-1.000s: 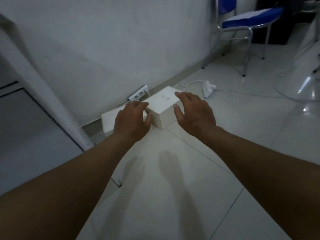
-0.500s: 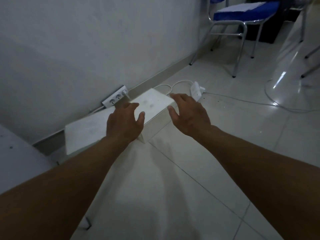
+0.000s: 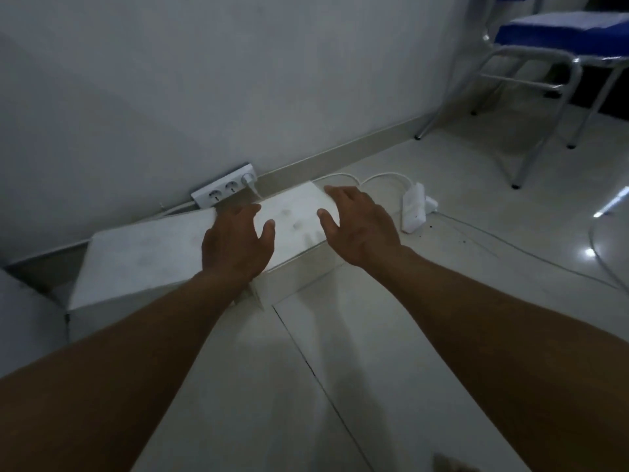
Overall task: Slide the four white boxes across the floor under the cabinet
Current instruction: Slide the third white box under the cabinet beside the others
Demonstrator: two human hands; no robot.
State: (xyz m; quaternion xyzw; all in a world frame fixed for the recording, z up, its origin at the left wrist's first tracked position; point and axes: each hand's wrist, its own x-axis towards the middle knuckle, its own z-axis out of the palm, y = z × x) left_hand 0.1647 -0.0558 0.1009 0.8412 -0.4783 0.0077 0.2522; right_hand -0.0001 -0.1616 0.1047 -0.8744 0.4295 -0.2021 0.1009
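Pale glossy floor tiles [image 3: 340, 386] are filling the near view, meeting a plain white wall [image 3: 204, 80] at a skirting board, all in dim light. Two white boxes are sitting on the floor against that skirting: the right box [image 3: 296, 216], brighter and faintly smudged on top, and the left box [image 3: 143, 257], lying just beside it and angled toward a grey panel at the far left edge, possibly the cabinet, though that cannot be told. Both bare forearms are reaching forward from the near edge. The left hand [image 3: 235, 247] is hovering with fingers spread and relaxed over the seam where the two boxes are meeting; whether it is touching cannot be told. The right hand [image 3: 360, 226], also spread and gripping nothing, is hanging over the right box's right end, fingertips near its far corner. The boxes are looking like stiff, light cardboard that should glide easily on such slick tile; pressing flat palms against the right end and near side would probably be pushing them leftward best. A wall socket strip [image 3: 223, 190], a white cable [image 3: 374, 178] and a white adapter [image 3: 413, 207] are lying close by on the right, and a blue chair [image 3: 561, 35] is standing far right.
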